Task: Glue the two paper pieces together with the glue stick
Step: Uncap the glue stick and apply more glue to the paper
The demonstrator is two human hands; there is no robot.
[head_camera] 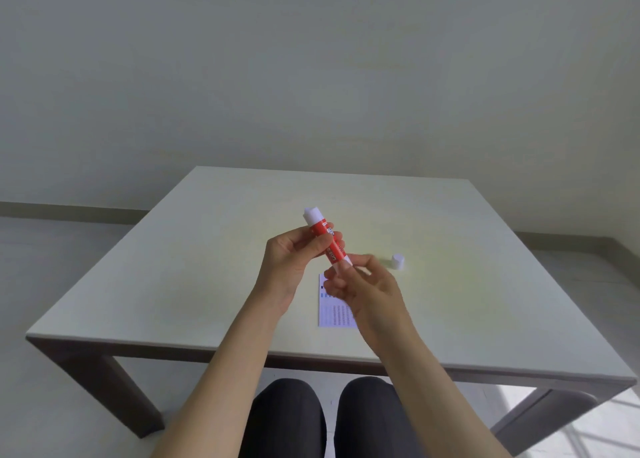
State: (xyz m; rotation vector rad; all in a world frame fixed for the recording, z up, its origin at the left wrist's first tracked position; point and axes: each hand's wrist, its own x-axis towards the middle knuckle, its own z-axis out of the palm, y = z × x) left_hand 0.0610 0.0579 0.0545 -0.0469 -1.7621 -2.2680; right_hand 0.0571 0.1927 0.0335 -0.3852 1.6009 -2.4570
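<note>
**Glue stick held in both hands above the table, cap off**

Head view. A person sits at a pale table (173, 284), knees in dark trousers (287, 419) showing under the near edge.

The glue stick (327, 237) is in the air over the middle of the table, tilted, white tip up and away to the left, base down and toward the right. Red body with white lettering, too blurred to read.

Left hand (294, 267) grips the red body about midway. Thumb on the near side, fingers wrapped round the far side; fingertips show past the right edge of the tube. Closed firmly on it.

Right hand (367, 291) is at the lower end. Thumb and forefinger pinch the white base of the stick; the other fingers curl loosely below, not touching the tube as far as I can tell.

Cap (398, 261), small and white, stands upright on the table to the right of the right hand, apart from it.

Paper (334, 314), white with rows of small dark print, lies flat on the table directly under the hands, partly hidden by the right hand and wrist. Whether it is one sheet or two I cannot tell.
</note>
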